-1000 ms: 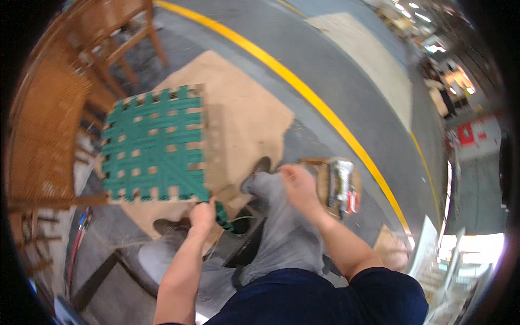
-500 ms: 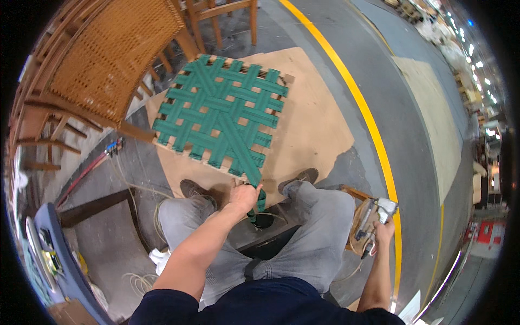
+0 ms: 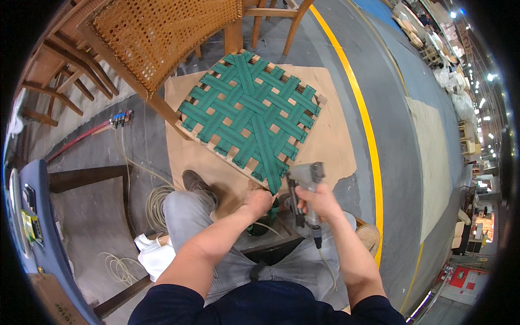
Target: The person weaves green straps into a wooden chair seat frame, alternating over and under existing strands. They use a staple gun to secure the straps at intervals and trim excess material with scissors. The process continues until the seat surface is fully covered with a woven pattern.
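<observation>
Before me is a chair seat frame (image 3: 232, 155), woven over with green webbing (image 3: 238, 111). One webbing strip (image 3: 264, 143) runs diagonally across the weave to the near corner. My left hand (image 3: 259, 201) is closed on that strip at the corner, and the loose end hangs below it between my legs. In my right hand (image 3: 320, 201) is a grey pneumatic staple gun (image 3: 306, 176), its hose (image 3: 327, 262) trailing from the handle. The gun's nose is just right of the corner; whether it touches the frame I cannot tell.
A wooden chair with a cane back (image 3: 157, 38) stands at the far left. Cardboard (image 3: 338, 146) lies under the seat. Coiled hose (image 3: 158, 208) and red tubing (image 3: 81, 140) lie at left, near a blue padded surface (image 3: 40, 216). A yellow line (image 3: 362, 105) crosses the floor at right.
My right hand has brought the staple gun from beside my right knee leftward to the seat's near corner. My left hand keeps the webbing. The view has shifted, and the seat appears turned.
</observation>
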`<control>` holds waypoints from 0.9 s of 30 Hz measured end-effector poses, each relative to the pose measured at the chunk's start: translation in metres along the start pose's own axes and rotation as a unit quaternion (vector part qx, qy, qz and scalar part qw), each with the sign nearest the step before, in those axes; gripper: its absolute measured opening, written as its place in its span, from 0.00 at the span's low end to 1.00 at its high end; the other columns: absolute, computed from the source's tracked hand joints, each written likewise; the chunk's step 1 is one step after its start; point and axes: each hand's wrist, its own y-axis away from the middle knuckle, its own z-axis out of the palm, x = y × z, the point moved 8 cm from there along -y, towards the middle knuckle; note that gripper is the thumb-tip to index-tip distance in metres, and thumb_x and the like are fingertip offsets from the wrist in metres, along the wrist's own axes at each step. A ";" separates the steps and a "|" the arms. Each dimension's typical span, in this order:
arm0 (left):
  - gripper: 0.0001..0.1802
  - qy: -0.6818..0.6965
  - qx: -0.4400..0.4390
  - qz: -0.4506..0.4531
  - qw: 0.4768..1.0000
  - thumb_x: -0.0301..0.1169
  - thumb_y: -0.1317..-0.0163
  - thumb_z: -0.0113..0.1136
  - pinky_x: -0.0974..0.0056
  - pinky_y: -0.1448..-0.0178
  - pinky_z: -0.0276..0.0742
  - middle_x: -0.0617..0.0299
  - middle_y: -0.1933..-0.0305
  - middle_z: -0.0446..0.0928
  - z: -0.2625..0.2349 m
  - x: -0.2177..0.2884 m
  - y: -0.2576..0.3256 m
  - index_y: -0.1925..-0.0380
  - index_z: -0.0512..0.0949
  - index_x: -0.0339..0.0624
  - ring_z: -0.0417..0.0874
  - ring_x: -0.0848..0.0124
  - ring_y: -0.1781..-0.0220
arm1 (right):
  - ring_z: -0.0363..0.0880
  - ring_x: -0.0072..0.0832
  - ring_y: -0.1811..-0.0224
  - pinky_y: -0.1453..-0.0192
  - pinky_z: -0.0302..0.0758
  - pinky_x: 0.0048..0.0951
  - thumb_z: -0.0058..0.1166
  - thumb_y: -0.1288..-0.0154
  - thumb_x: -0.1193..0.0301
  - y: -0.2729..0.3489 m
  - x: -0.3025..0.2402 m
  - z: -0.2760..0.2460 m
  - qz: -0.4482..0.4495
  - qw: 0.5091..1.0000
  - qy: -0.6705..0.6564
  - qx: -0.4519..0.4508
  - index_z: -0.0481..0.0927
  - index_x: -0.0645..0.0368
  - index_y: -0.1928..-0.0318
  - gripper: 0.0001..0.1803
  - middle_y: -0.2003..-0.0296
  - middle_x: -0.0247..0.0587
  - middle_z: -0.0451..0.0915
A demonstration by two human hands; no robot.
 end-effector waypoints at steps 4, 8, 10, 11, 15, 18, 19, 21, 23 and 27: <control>0.31 -0.037 0.003 0.015 0.999 0.53 0.23 0.44 0.42 0.26 0.59 0.50 0.66 0.88 0.004 -0.003 0.000 0.66 0.89 0.42 0.89 0.51 0.59 | 0.75 0.20 0.84 0.80 0.70 0.27 0.61 0.28 0.67 -0.021 0.008 0.029 -0.003 0.997 0.076 -0.025 0.81 0.63 0.63 0.10 0.82 0.32 0.78; 0.29 -0.062 -0.016 0.028 0.998 0.51 0.24 0.46 0.42 0.32 0.66 0.51 0.63 0.88 -0.008 0.008 0.004 0.66 0.89 0.43 0.89 0.53 0.58 | 0.75 0.20 0.85 0.82 0.69 0.27 0.62 0.29 0.66 -0.025 0.012 0.030 -0.002 0.995 0.103 -0.003 0.81 0.63 0.65 0.12 0.83 0.32 0.77; 0.28 -0.066 0.040 0.041 0.996 0.50 0.23 0.46 0.38 0.30 0.60 0.51 0.64 0.88 -0.006 0.003 0.003 0.67 0.89 0.43 0.89 0.53 0.59 | 0.74 0.20 0.86 0.82 0.69 0.27 0.62 0.29 0.66 -0.028 0.009 0.035 -0.021 0.992 0.125 -0.007 0.81 0.63 0.67 0.12 0.85 0.32 0.76; 0.28 -0.065 0.045 0.044 0.996 0.50 0.24 0.46 0.36 0.30 0.58 0.50 0.64 0.88 -0.003 0.002 0.002 0.67 0.89 0.43 0.89 0.53 0.59 | 0.74 0.20 0.86 0.82 0.69 0.27 0.62 0.29 0.67 -0.029 0.009 0.035 -0.032 0.990 0.140 -0.007 0.81 0.63 0.68 0.13 0.85 0.32 0.76; 0.26 -0.095 0.062 0.045 0.992 0.48 0.25 0.48 0.34 0.30 0.57 0.50 0.65 0.88 0.003 -0.001 0.003 0.67 0.89 0.42 0.89 0.53 0.58 | 0.73 0.19 0.87 0.82 0.68 0.28 0.62 0.29 0.66 -0.028 0.009 0.044 -0.018 0.995 0.099 -0.023 0.80 0.63 0.70 0.14 0.87 0.31 0.75; 0.25 -0.066 -0.057 0.043 0.995 0.47 0.26 0.50 0.35 0.31 0.58 0.50 0.63 0.88 0.005 0.011 0.000 0.66 0.89 0.42 0.89 0.52 0.56 | 0.73 0.19 0.87 0.82 0.68 0.27 0.63 0.30 0.66 -0.026 0.021 0.038 0.003 0.988 0.155 0.016 0.80 0.63 0.71 0.15 0.86 0.31 0.75; 0.24 -0.072 -0.011 0.046 0.996 0.47 0.26 0.50 0.35 0.31 0.58 0.50 0.63 0.88 -0.003 0.009 0.001 0.66 0.89 0.42 0.89 0.52 0.55 | 0.73 0.19 0.87 0.82 0.68 0.27 0.63 0.30 0.66 -0.026 0.017 0.043 -0.006 0.989 0.147 0.006 0.80 0.63 0.70 0.14 0.86 0.31 0.75; 0.24 -0.084 0.080 0.053 0.992 0.48 0.27 0.51 0.36 0.31 0.59 0.51 0.62 0.88 -0.008 0.003 0.006 0.66 0.89 0.42 0.88 0.52 0.54 | 0.74 0.19 0.87 0.82 0.69 0.26 0.64 0.31 0.66 -0.025 0.008 0.052 -0.022 0.991 0.131 -0.014 0.80 0.63 0.69 0.14 0.86 0.31 0.75; 0.23 -0.060 -0.003 0.042 0.997 0.47 0.27 0.51 0.36 0.30 0.58 0.50 0.61 0.88 -0.002 0.002 0.003 0.65 0.89 0.43 0.88 0.52 0.53 | 0.74 0.18 0.84 0.82 0.69 0.25 0.62 0.29 0.68 -0.020 0.011 0.058 -0.014 0.994 0.104 -0.006 0.78 0.62 0.64 0.11 0.81 0.30 0.76; 0.23 -0.049 -0.061 0.032 0.996 0.46 0.27 0.50 0.37 0.30 0.59 0.48 0.59 0.88 -0.003 0.005 0.003 0.63 0.89 0.43 0.88 0.52 0.53 | 0.74 0.19 0.83 0.81 0.69 0.24 0.61 0.27 0.69 -0.019 0.012 0.058 -0.010 0.993 0.121 -0.013 0.78 0.61 0.64 0.10 0.78 0.30 0.77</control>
